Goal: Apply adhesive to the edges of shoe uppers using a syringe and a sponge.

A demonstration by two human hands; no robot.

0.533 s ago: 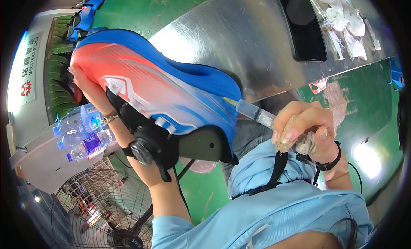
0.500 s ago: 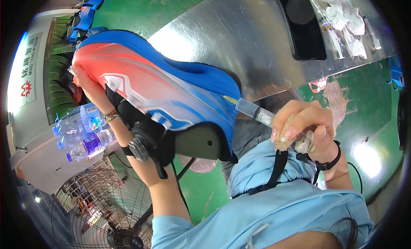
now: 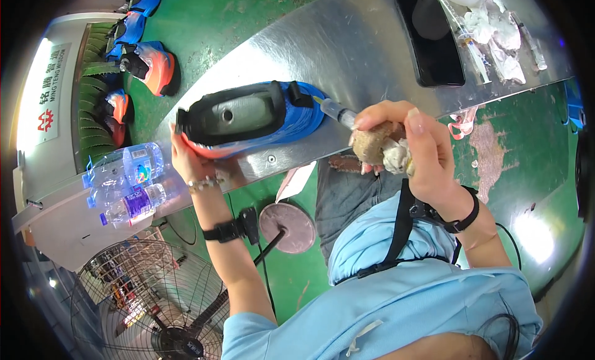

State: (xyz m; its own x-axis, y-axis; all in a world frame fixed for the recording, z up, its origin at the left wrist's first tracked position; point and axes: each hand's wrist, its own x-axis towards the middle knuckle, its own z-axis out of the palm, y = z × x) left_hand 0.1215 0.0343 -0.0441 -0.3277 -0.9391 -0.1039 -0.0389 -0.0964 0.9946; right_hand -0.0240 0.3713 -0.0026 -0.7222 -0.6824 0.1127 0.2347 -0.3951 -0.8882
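Observation:
My left hand [image 3: 186,162] grips the orange toe end of a blue and orange shoe [image 3: 304,126] at the near edge of the metal table; its fingers are partly hidden. The shoe's opening faces up, and a dark green shoe last [image 3: 251,119] with a round hole fills it. In my right hand [image 3: 427,155] is a clear syringe [image 3: 338,112], its yellowish tip at the shoe's blue heel; I cannot tell whether it touches. The same hand also clasps a tan, rough lump [image 3: 370,146] and a crumpled whitish wad [image 3: 396,157].
On the metal table [image 3: 353,44] lie a black phone [image 3: 431,44], syringes [image 3: 477,59] and crumpled white tissue [image 3: 505,62]. Plastic bottles [image 3: 133,168] stand at left above a wire fan [image 3: 124,292]. More shoes [image 3: 152,69] line a green rack [image 3: 96,118].
The shoe has gone from being tilted close up, side toward me, to lower at the table with its opening up. My right hand has followed leftward and up with the syringe.

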